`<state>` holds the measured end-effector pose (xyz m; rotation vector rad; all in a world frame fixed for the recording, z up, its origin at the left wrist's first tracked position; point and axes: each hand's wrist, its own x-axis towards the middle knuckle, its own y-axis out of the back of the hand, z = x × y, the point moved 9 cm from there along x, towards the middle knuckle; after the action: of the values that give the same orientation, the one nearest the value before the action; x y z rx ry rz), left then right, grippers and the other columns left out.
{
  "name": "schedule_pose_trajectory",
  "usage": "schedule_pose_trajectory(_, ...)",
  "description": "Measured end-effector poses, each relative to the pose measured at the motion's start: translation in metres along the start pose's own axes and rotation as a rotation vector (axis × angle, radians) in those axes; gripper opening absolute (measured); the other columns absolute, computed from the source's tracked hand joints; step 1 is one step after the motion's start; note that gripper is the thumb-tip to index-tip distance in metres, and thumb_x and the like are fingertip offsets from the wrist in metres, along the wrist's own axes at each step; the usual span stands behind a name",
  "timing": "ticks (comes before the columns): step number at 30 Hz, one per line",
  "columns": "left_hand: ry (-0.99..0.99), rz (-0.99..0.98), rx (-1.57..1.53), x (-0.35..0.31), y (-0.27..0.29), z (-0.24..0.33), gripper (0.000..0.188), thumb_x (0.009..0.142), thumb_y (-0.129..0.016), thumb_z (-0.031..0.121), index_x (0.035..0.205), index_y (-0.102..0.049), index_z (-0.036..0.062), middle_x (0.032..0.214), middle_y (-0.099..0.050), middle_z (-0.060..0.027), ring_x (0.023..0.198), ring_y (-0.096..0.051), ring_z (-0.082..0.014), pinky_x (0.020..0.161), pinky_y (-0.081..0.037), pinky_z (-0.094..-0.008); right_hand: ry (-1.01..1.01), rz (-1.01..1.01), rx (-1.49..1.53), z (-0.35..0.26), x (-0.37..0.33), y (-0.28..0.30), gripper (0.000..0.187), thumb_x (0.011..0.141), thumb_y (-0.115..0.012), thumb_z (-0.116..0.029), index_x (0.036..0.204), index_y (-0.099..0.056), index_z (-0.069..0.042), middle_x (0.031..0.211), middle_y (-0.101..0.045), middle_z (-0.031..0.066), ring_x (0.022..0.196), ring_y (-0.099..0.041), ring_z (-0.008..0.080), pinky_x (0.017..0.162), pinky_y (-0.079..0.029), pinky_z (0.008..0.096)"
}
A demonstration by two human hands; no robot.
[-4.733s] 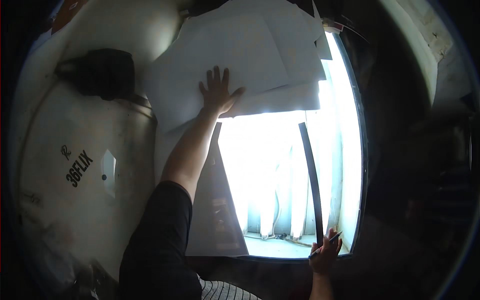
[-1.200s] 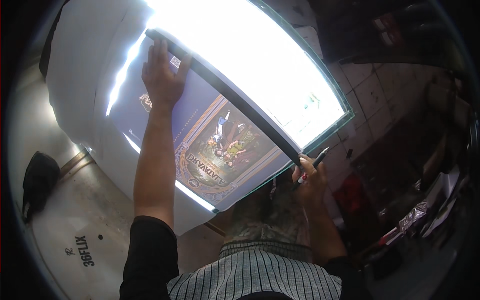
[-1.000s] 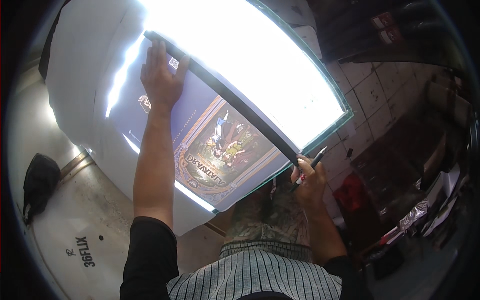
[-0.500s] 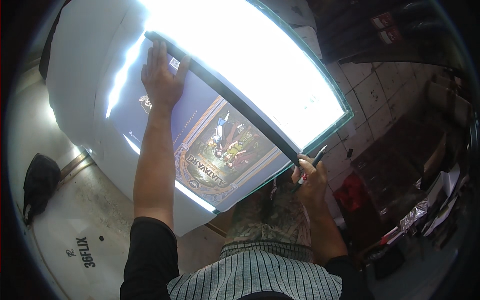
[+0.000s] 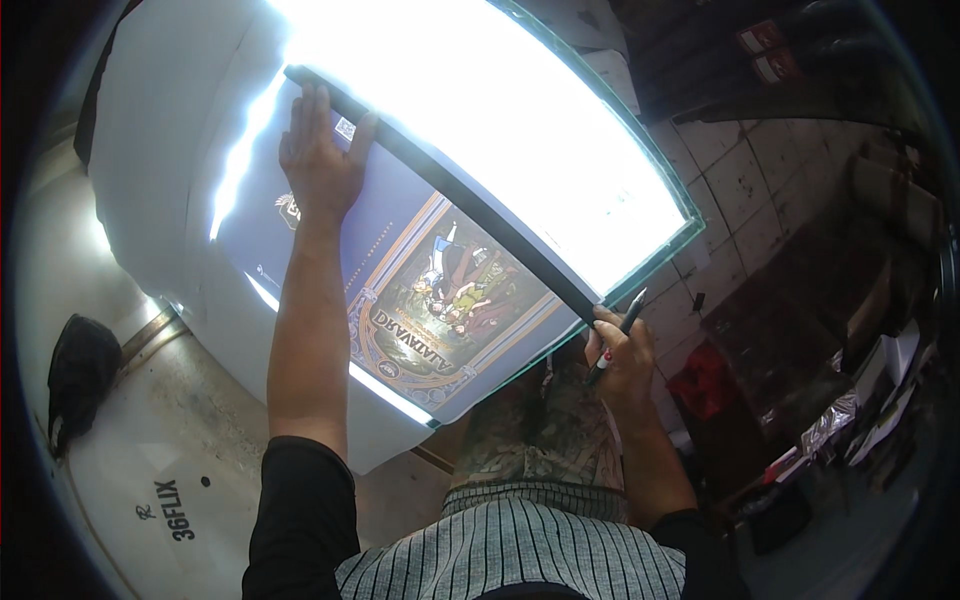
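A purple-blue printed sheet [image 5: 395, 225] with a framed cartoon picture lies on a brightly lit glass-topped light table [image 5: 560, 130]. Along the sheet's right-hand edge runs a long black straightedge [image 5: 450, 185], slanting from far left to near right. My left hand [image 5: 325, 165] lies flat with fingers spread, pressing on the sheet and the straightedge near its far end. At the near end, my right hand [image 5: 625, 360] is closed around a slim dark pen-shaped tool [image 5: 632, 315], pale point upward. Its fingertips touch or nearly touch the straightedge's end; the exact contact is hidden.
White sheeting [image 5: 150, 170] spreads over the table's left side. A black bag-like bundle [image 5: 82, 375] is at far left, on a pale surface [image 5: 120, 510]. Right of the table are floor tiles [image 5: 745, 190], a red cloth-like item [image 5: 703, 380] and stacked papers and foil [image 5: 835, 415].
Both hands, the straightedge and the sheet keep nearly the same places. The tool's point tilts slightly leftward, and the whole view has shifted a little.
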<state>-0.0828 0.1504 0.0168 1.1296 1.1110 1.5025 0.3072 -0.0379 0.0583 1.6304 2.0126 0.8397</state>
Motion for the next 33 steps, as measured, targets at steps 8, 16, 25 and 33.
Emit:
schedule_pose_trajectory(8, -0.064, 0.100, -0.062, 0.003, 0.018, -0.014, 0.078, 0.093, -0.061, 0.057, 0.143, -0.048, -0.0011, 0.150, -0.047, -0.0215, 0.142, -0.041, -0.0375, 0.114, -0.030, -0.0553, 0.050, -0.014, -0.188, -0.012, 0.002, -0.011, 0.027, 0.083, -0.069, -0.003, 0.108, -0.062, -0.011, 0.114, -0.073, 0.0108, 0.082, -0.066, 0.0232, 0.079, -0.043, 0.0410)
schedule_pose_trajectory(16, 0.016, 0.009, -0.055, 0.000, 0.014, 0.002, 0.082, 0.094, -0.053, 0.061, 0.148, -0.044, 0.0000, 0.158, -0.037, -0.0203, 0.149, -0.030, -0.0334, 0.119, -0.019, -0.0539, 0.094, 0.013, -0.236, -0.017, -0.002, -0.005, 0.017, 0.090, -0.069, -0.004, 0.104, -0.059, -0.002, 0.108, -0.072, 0.0175, 0.095, -0.069, 0.0341, 0.084, -0.055, 0.0452)
schedule_pose_trajectory(25, 0.058, -0.091, 0.007, 0.001, 0.009, -0.004, 0.084, 0.097, -0.040, 0.066, 0.153, -0.036, 0.0039, 0.162, -0.031, -0.0155, 0.153, -0.020, -0.0297, 0.122, -0.014, -0.0526, 0.101, -0.022, -0.212, -0.012, -0.004, -0.010, 0.015, 0.092, -0.064, -0.001, 0.103, -0.056, -0.002, 0.107, -0.069, 0.0205, 0.095, -0.067, 0.0360, 0.083, -0.051, 0.0484)
schedule_pose_trajectory(33, 0.049, -0.067, -0.016, 0.002, 0.012, -0.002, 0.083, 0.097, -0.043, 0.064, 0.151, -0.039, 0.0012, 0.162, -0.031, -0.0168, 0.152, -0.023, -0.0317, 0.120, -0.015, -0.0530, 0.101, 0.000, -0.200, -0.010, -0.008, -0.012, 0.014, 0.092, -0.065, -0.001, 0.102, -0.056, -0.002, 0.108, -0.069, 0.0212, 0.095, -0.067, 0.0364, 0.082, -0.052, 0.0486)
